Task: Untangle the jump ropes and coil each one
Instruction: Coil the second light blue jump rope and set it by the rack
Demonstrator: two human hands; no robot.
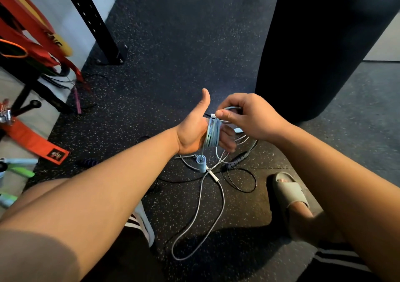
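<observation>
A left hand (194, 130) is held out flat with its thumb up, and a light blue jump rope (212, 133) is wound in a coil around its palm. The right hand (249, 117) pinches the rope at the top of the coil. The blue handle (201, 163) dangles below. A black jump rope (238, 161) lies tangled with the blue rope's loose length mid-floor on the speckled rubber floor (173, 54).

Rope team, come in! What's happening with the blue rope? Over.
Left hand open, thumb up, blue rope wound round its fingers. Right hand pinching the rope above the coil. Loose tail on floor, crossing black rope.
</observation>
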